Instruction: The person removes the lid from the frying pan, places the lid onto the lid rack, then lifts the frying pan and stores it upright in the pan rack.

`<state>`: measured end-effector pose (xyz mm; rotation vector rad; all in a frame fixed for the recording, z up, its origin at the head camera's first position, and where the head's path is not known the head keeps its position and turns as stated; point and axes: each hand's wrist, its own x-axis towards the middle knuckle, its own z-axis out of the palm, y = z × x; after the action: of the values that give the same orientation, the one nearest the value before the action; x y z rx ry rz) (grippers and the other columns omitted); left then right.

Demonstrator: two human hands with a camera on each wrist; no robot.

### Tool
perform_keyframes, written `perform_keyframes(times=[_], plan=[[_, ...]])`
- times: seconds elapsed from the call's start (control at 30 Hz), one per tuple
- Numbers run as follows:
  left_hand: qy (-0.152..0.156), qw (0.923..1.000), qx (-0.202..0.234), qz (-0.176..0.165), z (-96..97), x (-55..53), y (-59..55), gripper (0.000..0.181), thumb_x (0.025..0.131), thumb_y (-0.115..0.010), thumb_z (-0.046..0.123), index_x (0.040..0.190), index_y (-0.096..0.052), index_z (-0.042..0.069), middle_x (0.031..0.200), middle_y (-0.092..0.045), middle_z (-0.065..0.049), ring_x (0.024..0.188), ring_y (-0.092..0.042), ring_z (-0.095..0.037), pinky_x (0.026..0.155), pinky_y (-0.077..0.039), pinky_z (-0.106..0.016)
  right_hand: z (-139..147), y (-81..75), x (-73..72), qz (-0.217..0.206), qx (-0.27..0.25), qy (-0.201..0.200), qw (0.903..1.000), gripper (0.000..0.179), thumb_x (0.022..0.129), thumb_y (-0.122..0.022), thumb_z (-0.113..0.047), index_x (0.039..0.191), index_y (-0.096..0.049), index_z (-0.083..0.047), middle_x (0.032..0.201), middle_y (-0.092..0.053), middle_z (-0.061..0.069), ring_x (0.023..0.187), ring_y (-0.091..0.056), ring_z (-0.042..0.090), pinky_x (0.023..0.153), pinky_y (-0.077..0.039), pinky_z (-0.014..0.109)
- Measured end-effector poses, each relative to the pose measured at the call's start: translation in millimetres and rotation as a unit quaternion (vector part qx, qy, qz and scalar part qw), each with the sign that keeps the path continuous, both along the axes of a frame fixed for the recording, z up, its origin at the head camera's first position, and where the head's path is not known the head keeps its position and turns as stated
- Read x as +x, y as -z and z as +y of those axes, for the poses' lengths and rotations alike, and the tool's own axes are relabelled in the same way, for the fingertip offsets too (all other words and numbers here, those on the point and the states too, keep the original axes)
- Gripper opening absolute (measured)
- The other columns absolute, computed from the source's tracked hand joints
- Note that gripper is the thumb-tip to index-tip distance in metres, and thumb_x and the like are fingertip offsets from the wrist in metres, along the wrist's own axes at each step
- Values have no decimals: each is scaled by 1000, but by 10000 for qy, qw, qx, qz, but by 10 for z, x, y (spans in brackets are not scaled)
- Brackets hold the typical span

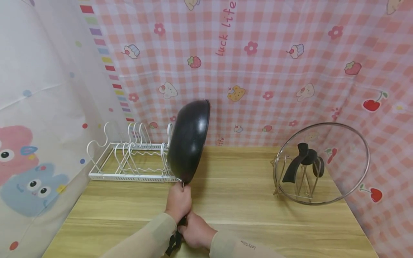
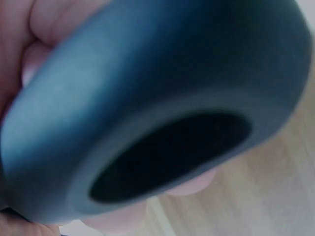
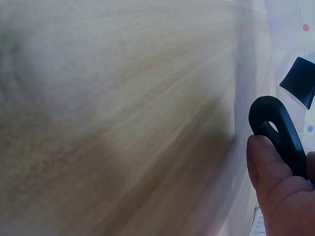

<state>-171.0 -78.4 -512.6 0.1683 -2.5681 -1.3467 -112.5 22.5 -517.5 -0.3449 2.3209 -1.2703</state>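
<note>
A black wok (image 1: pixel 189 139) stands on edge with its rim toward the right and its rounded underside toward the left. My left hand (image 1: pixel 178 201) grips the handle close to the pan. Lower down, my right hand (image 1: pixel 196 230) holds the same handle near its end. In the left wrist view the dark handle (image 2: pixel 162 69), with its hanging hole, fills most of the picture. The right wrist view shows fingers (image 3: pixel 275 172) against the handle's looped end (image 3: pixel 268 110). Beside the wok is a white wire rack (image 1: pixel 127 177); the wok hides its right end, so contact cannot be told.
A glass lid (image 1: pixel 342 165) with a steel rim and black knob leans on a small metal wire stand (image 1: pixel 304 195) at the right. Wood-grain tabletop (image 1: pixel 238 200) lies beneath everything. A pink checked cloth (image 1: pixel 251 71) hangs behind, and a pale cloth (image 1: pixel 48 89) at the left.
</note>
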Motion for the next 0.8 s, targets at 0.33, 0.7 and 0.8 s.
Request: perform_keyframes(times=[0.33,0.7,0.8], plan=[[53,9996,-3,-279,13,-12,53,21,94,-51,10,72,-52,9,67,-50,-4,65,-49,-24,62,-47,-40,29,38,1,-236,-75,66,9997,35,95,-66,-7,129,-58,-2,119,-67,10,112,-63,19,108,-49,38],[20,9995,16,-308,17,-11,51,22,93,-52,10,71,-52,9,68,-51,-6,66,-49,-25,63,-48,-42,9,78,-16,-268,-1,29,9996,41,96,-63,-10,135,-55,0,125,-67,13,118,-63,21,112,-48,41],[22,9995,9,-324,20,-16,44,22,93,-52,10,71,-52,9,68,-52,-7,67,-50,-25,64,-48,-42,1,81,-22,-255,45,28,9997,45,96,-63,-10,138,-53,3,137,-65,19,130,-60,25,117,-45,48]])
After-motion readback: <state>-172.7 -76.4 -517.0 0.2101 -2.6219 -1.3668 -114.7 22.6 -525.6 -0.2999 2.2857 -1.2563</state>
